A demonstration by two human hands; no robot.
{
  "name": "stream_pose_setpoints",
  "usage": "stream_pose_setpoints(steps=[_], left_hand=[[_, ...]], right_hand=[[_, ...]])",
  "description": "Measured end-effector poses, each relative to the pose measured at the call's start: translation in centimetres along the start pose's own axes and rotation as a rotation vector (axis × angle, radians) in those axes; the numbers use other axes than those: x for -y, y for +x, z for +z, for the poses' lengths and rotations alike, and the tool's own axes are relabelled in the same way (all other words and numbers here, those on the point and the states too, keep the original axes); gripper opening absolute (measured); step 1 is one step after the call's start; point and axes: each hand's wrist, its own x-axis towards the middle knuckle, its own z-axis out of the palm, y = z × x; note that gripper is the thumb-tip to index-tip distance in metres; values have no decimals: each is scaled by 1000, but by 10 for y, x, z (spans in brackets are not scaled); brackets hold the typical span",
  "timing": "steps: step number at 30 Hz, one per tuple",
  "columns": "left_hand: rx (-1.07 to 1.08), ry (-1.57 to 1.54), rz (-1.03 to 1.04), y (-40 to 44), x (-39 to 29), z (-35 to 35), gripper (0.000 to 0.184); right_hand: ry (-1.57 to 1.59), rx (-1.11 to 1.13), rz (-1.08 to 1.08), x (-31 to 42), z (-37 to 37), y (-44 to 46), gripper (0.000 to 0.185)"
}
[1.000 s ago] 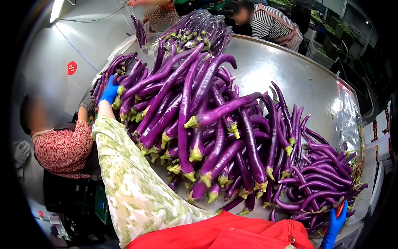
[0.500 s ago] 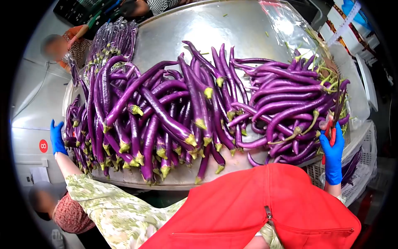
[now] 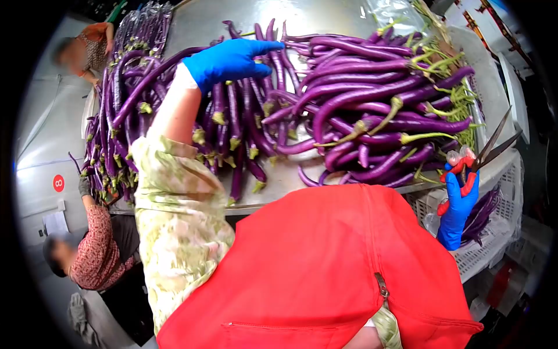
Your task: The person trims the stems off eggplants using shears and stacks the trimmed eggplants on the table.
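Observation:
My left hand [image 3: 229, 63], in a blue glove, reaches over the heap of long purple eggplants [image 3: 232, 116]. Its fingers are stretched out with nothing held, and the fingertips hover over or touch the eggplants at the gap between two heaps. On the right lies another heap of long eggplants [image 3: 360, 87] whose long green stems [image 3: 459, 104] point right. Off the table's right edge, my right hand [image 3: 457, 212], also gloved in blue, grips red-handled scissors [image 3: 468, 184]. Their dark blades stand apart and point up and to the right.
Bagged eggplants [image 3: 141, 32] lie at the far left of the metal table [image 3: 215, 17]. A clear plastic bag [image 3: 395, 14] rests at the back. Below the right edge is a white crate [image 3: 500, 203] holding eggplants. Two people work at the left.
My left hand has swung from the table's left edge to over the middle of the eggplants. My right hand has moved down and slightly left with the scissors, away from the stems. The view has shifted.

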Motion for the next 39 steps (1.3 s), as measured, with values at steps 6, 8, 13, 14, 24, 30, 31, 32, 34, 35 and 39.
stream_pose_setpoints(steps=[6, 8, 13, 14, 24, 30, 31, 32, 34, 35, 39], left_hand=[[-431, -362, 263, 27, -108, 52, 56], [-541, -446, 280, 34, -139, 73, 57], [-623, -416, 299, 63, -165, 138, 50], [-662, -333, 310, 67, -166, 140, 49], [-589, -272, 176, 117, -131, 106, 52], [-320, -713, 177, 149, -105, 114, 50], [-364, -579, 190, 152, -100, 116, 47], [-405, -444, 203, 152, -101, 114, 44], [-390, -376, 166, 148, -106, 105, 39], [-383, -343, 148, 145, -112, 99, 36], [-217, -365, 99, 153, -131, 92, 36]], right_hand=[[88, -190, 35, -21, -45, -12, 55], [163, -184, 77, -25, -57, -14, 55], [241, -217, 109, -46, -72, -14, 55], [270, -227, 123, -48, -72, -13, 55], [359, -180, 171, -54, -63, 10, 57], [375, -190, 224, -58, -61, 13, 56], [383, -195, 232, -59, -59, 13, 55], [388, -190, 228, -60, -58, 14, 55], [397, -180, 222, -59, -56, 15, 55], [415, -171, 215, -60, -55, 15, 55], [496, -158, 202, -59, -48, 15, 56]])
